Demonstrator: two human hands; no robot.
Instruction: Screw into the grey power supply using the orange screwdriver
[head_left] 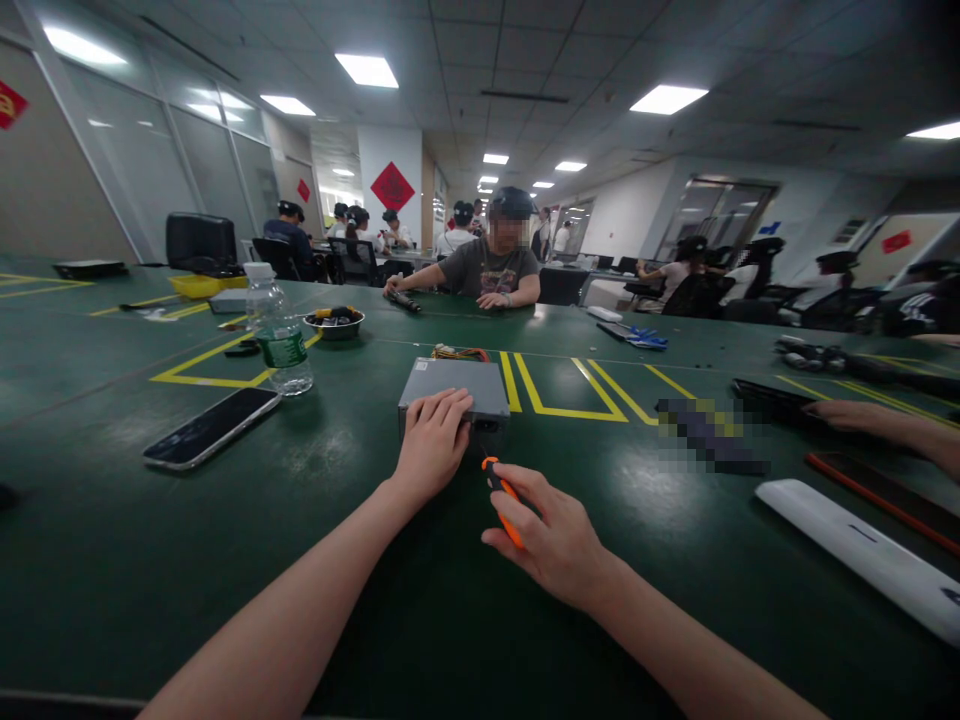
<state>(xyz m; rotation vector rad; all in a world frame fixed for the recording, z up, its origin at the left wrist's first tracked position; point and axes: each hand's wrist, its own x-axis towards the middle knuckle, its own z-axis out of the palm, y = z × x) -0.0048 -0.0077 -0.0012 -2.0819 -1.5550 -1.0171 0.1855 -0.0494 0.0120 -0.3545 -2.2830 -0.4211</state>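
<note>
A grey metal box (450, 376) with a socket on its front face sits on the green table (337, 540), colored wires at its back edge. My left hand (436, 440) rests on its top and front left, fingers bent over the top. In my right hand (544, 530) is an orange and black screwdriver (504, 503), held between thumb and fingers. Its thin shaft points up toward the lower front of the box, just below the socket. Whether the tip touches the box cannot be made out.
Left of the box are a phone (212, 428), a water bottle (283, 345) and a metal bowl (334, 321). A white long object (855, 545) lies right, near another person's hand (862, 415). Across the table sits a person (491, 265).
</note>
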